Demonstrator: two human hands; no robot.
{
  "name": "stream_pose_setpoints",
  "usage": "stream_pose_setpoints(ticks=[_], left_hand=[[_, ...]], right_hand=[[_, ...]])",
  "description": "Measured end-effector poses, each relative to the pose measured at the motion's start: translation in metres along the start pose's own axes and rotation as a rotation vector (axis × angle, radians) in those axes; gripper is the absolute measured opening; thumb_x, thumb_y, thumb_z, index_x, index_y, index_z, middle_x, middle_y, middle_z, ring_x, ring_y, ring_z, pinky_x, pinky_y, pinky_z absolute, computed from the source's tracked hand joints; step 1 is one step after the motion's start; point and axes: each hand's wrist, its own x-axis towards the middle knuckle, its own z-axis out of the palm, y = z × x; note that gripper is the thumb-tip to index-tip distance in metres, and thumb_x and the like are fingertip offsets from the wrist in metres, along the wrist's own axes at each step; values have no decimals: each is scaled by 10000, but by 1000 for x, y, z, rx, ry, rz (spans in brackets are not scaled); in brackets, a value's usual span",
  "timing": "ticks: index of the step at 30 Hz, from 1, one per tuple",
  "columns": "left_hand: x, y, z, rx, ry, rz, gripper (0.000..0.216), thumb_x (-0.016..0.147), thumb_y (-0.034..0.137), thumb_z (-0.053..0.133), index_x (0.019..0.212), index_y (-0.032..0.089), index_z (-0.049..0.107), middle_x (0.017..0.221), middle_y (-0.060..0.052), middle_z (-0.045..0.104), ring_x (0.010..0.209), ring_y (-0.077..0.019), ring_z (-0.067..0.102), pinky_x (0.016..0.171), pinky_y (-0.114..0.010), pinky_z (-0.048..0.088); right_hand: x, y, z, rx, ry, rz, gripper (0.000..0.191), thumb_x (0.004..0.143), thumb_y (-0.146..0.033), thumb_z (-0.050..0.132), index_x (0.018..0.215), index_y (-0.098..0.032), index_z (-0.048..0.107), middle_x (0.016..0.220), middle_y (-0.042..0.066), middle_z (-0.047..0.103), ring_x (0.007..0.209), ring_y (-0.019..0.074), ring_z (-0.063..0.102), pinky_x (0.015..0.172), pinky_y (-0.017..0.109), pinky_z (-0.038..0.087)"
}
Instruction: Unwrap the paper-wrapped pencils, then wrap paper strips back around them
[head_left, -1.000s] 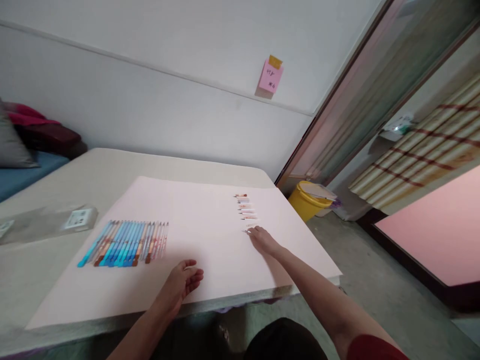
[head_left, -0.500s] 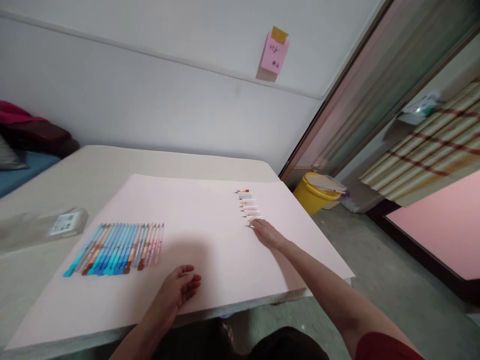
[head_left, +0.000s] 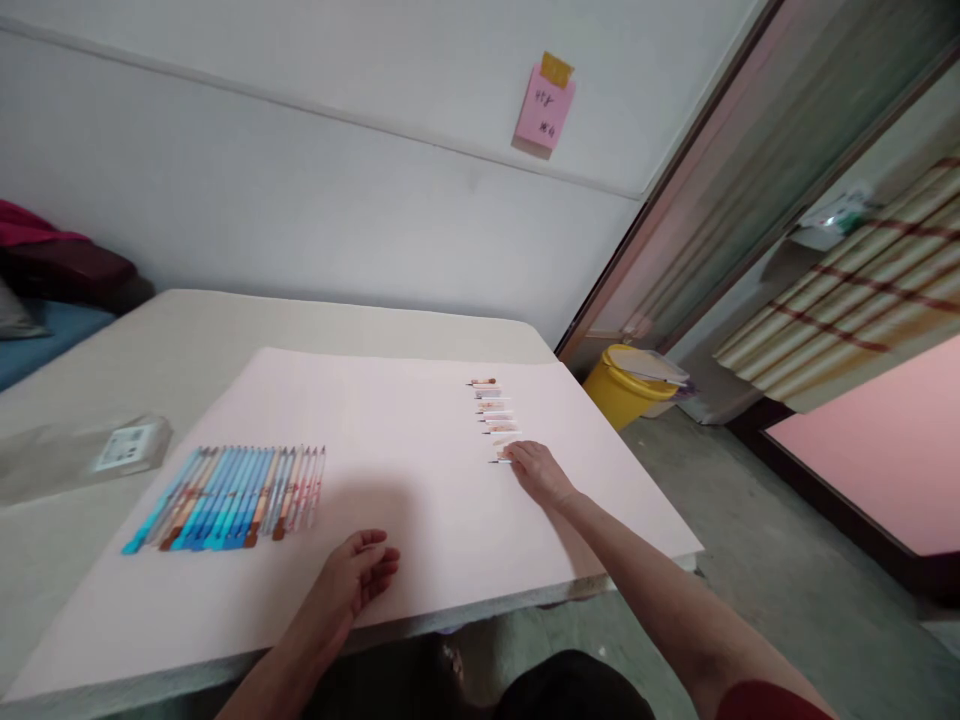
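My right hand (head_left: pixel 538 472) rests on the pale pink sheet at the right, its fingers closed on a slim pen (head_left: pixel 497 461) whose thin tip points left. Most of that pen is hidden under the fingers. Just beyond it, several similar pens with printed barrels (head_left: pixel 493 406) lie in a column, tips to the left. My left hand (head_left: pixel 365 573) hovers over the near edge of the sheet, palm inward, fingers loosely curled and apart, with nothing visible in it. To its left, a row of pens (head_left: pixel 232 500) in blue, brown, grey and pink lies side by side.
The pink sheet (head_left: pixel 390 420) covers much of the white table (head_left: pixel 360 318). A clear plastic bag with a label (head_left: pixel 124 447) lies at the left. A yellow bucket (head_left: pixel 626 395) stands on the floor beyond the right edge. The wall is behind the table.
My right hand has shifted slightly towards me with the pen, widening the gap to the pens beyond it. My left hand has hardly moved.
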Motion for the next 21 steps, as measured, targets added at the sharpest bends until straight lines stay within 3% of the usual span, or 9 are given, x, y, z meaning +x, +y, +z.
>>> stream_pose_setpoints(ticks=[11, 21], left_hand=[[-3, 1, 1, -14, -19, 23, 275, 696, 169, 650, 944, 155, 532, 782, -97, 677, 653, -142, 642, 613, -251, 487], [-11, 6, 4, -16, -45, 37, 297, 694, 189, 657, 956, 153, 523, 811, -94, 671, 676, -137, 635, 617, -246, 480]], right_hand=[[-1, -16, -2, -71, 78, 237, 251, 874, -197, 441, 998, -232, 656, 1057, 66, 638, 1001, 205, 531, 823, 295, 430], [7, -20, -1, -113, 66, 255, 258, 862, -169, 433, 955, -224, 667, 1005, 56, 658, 957, 196, 546, 824, 283, 380]])
